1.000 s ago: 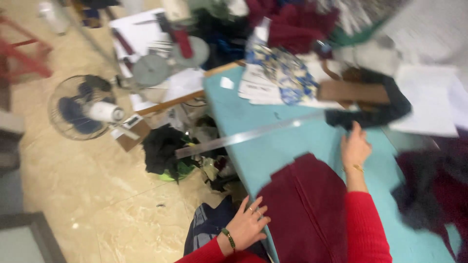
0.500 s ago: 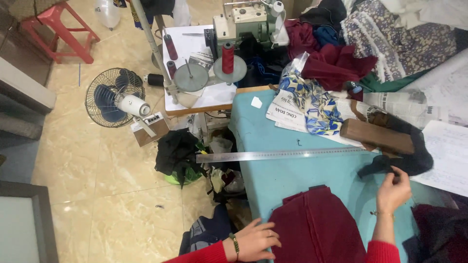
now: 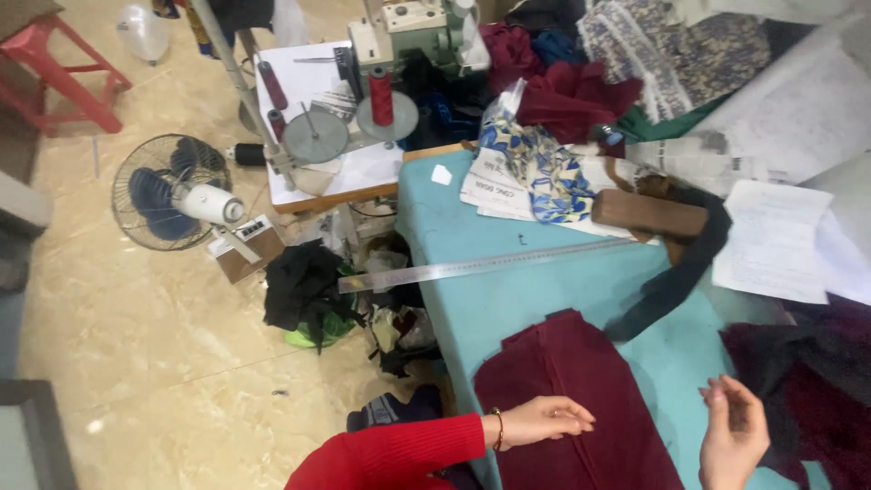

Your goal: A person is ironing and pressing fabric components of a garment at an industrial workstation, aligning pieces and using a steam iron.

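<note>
At the bottom of the frame our left hand (image 3: 543, 421) rests flat and ungripping on the maroon cloth (image 3: 581, 399), while our right hand (image 3: 733, 434) hovers empty, fingers loosely curled. Both sit over the teal table (image 3: 472, 308), where a long metal ruler (image 3: 490, 265) juts past the edge. Farther up, a sewing machine (image 3: 417, 27) tops the frame and a floor fan (image 3: 177, 192) stands on beige tiles at left.

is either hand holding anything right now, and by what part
Nothing is clearly gripped. The left hand rests flat on the maroon fabric; the right hand hovers beside it, fingertips pinched, anything between them too small to tell.
</note>
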